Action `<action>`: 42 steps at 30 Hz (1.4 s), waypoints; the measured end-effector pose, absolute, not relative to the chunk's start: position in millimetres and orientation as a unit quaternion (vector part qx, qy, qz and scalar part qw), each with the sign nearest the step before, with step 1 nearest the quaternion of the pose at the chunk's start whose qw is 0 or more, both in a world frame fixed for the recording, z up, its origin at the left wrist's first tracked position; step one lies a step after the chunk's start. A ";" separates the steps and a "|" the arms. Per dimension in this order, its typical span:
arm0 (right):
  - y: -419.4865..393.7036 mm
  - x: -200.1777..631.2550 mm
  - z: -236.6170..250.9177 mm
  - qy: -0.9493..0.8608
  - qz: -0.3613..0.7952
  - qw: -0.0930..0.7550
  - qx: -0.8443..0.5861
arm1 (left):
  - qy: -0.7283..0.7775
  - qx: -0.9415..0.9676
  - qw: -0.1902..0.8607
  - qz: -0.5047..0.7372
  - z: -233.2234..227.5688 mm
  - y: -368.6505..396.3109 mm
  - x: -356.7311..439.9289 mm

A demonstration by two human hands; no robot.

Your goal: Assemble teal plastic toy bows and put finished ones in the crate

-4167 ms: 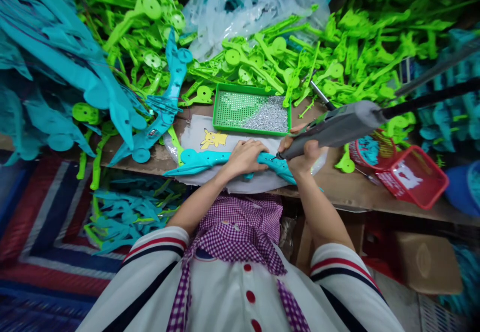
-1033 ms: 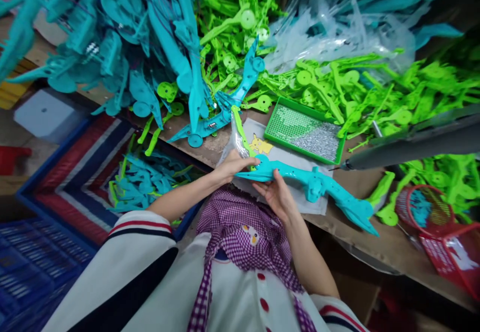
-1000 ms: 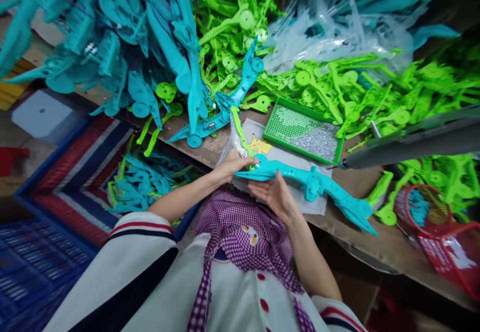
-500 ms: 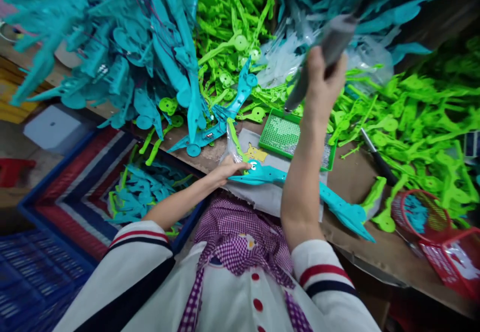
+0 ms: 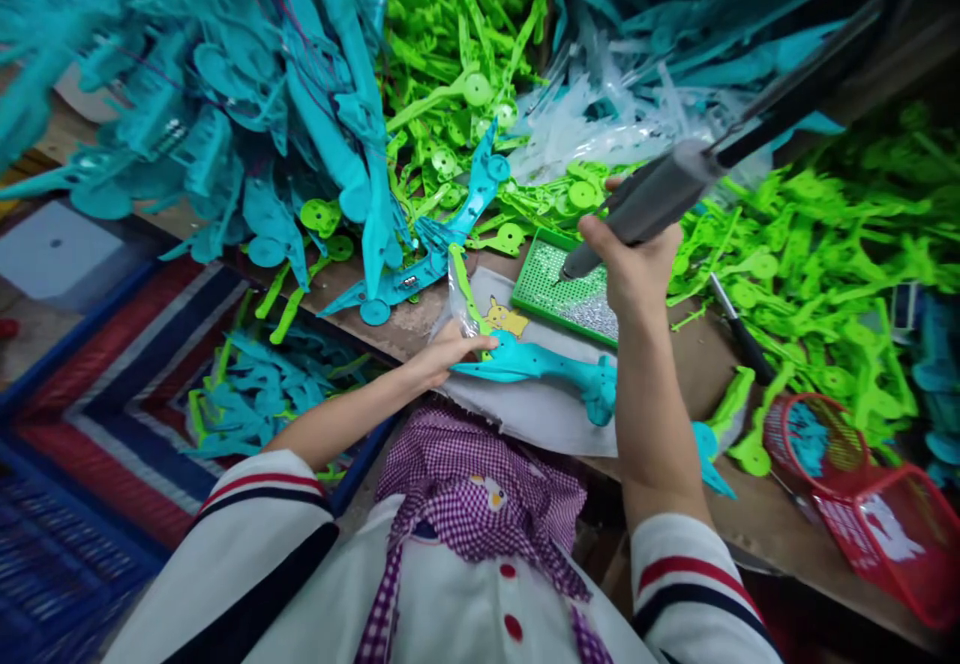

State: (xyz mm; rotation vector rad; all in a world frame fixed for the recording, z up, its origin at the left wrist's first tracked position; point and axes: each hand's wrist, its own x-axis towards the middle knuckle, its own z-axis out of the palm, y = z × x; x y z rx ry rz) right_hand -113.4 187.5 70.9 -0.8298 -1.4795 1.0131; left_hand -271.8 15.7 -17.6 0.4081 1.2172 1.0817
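My left hand (image 5: 450,347) pinches the left end of a long turquoise plastic part (image 5: 540,362). The part lies over a pale sheet (image 5: 517,414) with a yellow cartoon figure. A light-green strip in clear film (image 5: 463,289) stands up just behind those fingers. Wrapped in my right hand (image 5: 643,269) is a grey electric screwdriver (image 5: 660,194), slanting down to the left. Its bit is over the green perforated tray (image 5: 559,318), which holds many small silvery screws; whether a screw is on the bit I cannot tell. My right forearm hides the tray's right side.
Turquoise parts (image 5: 225,74) heap up at left, light-green parts (image 5: 810,254) at right and back. Red mesh baskets (image 5: 892,534) stand at the right edge. A lined blue crate (image 5: 157,384) sits below left. A black-handled tool (image 5: 739,329) lies on the table.
My right hand has brought the screwdriver lower, its tip now over the screw tray. The turquoise part stays in my left hand. The whole view has shifted slightly.
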 end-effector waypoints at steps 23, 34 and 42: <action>232.3 -153.4 12.6 -0.536 0.458 0.597 -0.383 | 0.516 0.173 0.677 0.495 -24.1 17.1 -270.4; 238.1 -146.9 22.4 -0.525 0.427 0.636 -0.370 | 0.545 0.195 0.659 0.480 -9.4 15.2 -269.4; 145.8 -118.2 75.5 -0.538 0.471 0.639 -0.282 | 0.521 0.221 0.654 0.502 -15.2 15.4 -267.4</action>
